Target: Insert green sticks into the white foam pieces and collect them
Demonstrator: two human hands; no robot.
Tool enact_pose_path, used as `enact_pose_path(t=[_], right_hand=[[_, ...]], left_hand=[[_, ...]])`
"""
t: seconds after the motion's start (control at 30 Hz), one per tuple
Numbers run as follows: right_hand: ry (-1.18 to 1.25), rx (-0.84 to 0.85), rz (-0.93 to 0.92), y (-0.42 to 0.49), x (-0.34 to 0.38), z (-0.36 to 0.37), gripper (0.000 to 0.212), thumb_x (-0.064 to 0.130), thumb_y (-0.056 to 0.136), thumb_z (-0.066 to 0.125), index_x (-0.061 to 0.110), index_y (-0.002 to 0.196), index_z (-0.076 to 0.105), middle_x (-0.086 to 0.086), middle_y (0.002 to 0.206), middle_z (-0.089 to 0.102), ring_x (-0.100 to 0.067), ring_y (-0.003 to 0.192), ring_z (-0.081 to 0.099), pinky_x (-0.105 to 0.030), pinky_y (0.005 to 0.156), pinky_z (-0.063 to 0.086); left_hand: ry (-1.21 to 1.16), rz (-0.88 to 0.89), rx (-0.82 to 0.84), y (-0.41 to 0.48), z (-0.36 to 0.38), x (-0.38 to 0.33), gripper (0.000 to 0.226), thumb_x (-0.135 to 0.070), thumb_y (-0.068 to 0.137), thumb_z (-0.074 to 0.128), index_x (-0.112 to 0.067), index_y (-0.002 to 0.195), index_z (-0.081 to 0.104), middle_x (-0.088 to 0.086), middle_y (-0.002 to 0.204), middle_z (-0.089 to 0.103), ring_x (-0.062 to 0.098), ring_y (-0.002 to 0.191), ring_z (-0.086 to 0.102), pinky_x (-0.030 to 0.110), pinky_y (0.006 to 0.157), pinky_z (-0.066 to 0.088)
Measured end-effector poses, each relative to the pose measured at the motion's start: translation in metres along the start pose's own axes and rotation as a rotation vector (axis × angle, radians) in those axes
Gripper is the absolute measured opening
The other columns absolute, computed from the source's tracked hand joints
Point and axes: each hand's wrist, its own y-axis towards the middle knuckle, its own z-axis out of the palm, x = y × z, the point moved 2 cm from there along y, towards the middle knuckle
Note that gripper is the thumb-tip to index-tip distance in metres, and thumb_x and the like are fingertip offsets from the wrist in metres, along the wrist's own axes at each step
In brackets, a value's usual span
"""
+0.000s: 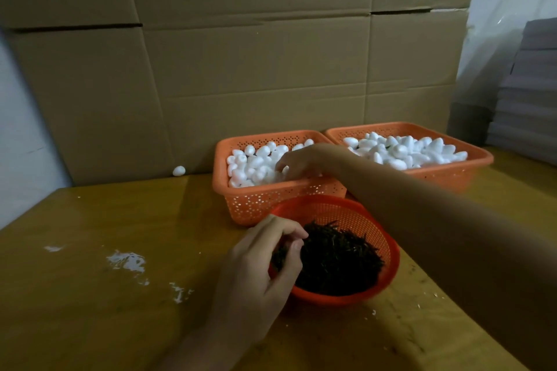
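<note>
At 6 o'clock, a person's left hand (259,274) curls over the near rim of a round red basket (391,253). Thumb and fingertips are drawn together at the edge of its dark heap of green sticks (334,259); whether a stick is actually pinched cannot be made out. The right forearm crosses in from 3 o'clock, just beyond that basket. The right hand (298,161) dips, fingers down, into the white foam pieces (253,166) filling an orange basket (256,205) at 12 o'clock; whether it has hold of one is hidden. A second orange basket (437,173) at 1 o'clock sits close beside the first, heaped with more foam (404,147). One stray foam piece (178,171) lies on the table (120,280) at 10 o'clock, against the cardboard wall (241,69).

The likely hazards: the crossing forearm could clip the round basket's rim and scatter sticks. The tangled sticks may lift as a clump. The light foam, nudged by probing fingers, could roll out over the basket's edge.
</note>
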Motion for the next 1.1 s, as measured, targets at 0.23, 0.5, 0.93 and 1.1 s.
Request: enact_pose_path(t=[0.23, 0.5, 0.93, 1.1], right_hand=[[-0.132, -0.224, -0.112, -0.002, -0.005, -0.005, 0.030, 0.025, 0.086, 0.082, 0.025, 0.116, 0.075, 0.001, 0.096, 0.073, -0.016, 0.079, 0.069, -0.019, 0.053, 0.050], [-0.143, -0.461, -0.260, -0.040, 0.001, -0.030, 0.029, 0.045, 0.091, 0.077, 0.020, 0.105, 0.075, 0.008, 0.097, 0.064, -0.012, 0.088, 0.057, -0.028, 0.078, 0.041], [0.212, -0.124, -0.505, -0.189, 0.009, 0.034, 0.060, 0.059, 0.105, 0.037, 0.011, 0.102, 0.074, -0.006, 0.097, 0.070, -0.010, 0.086, 0.065, -0.022, 0.083, 0.054], [0.249, -0.101, -0.533, -0.185, 0.002, 0.060, 0.057, 0.050, 0.108, 0.033, 0.009, 0.096, 0.071, 0.002, 0.098, 0.070, -0.011, 0.096, 0.066, -0.030, 0.096, 0.052]], left_hand=[[-0.002, 0.008, -0.011, 0.001, 0.000, 0.001, 0.015, -0.030, 0.101, 0.052, -0.028, 0.106, 0.066, -0.020, 0.099, 0.064, 0.010, 0.102, 0.066, 0.023, 0.082, 0.052], [-0.055, -0.044, -0.054, -0.001, 0.000, 0.005, 0.018, -0.036, 0.099, 0.054, -0.036, 0.115, 0.061, -0.020, 0.106, 0.064, 0.009, 0.107, 0.064, 0.016, 0.085, 0.050], [-0.219, -0.150, -0.097, 0.001, -0.002, 0.009, 0.061, -0.039, 0.093, 0.069, -0.045, 0.149, 0.045, -0.025, 0.131, 0.063, 0.003, 0.122, 0.062, 0.013, 0.097, 0.048], [-0.222, -0.075, -0.051, 0.005, -0.001, 0.012, 0.021, -0.029, 0.099, 0.069, -0.028, 0.120, 0.071, -0.004, 0.107, 0.074, 0.022, 0.110, 0.070, 0.034, 0.094, 0.055]])
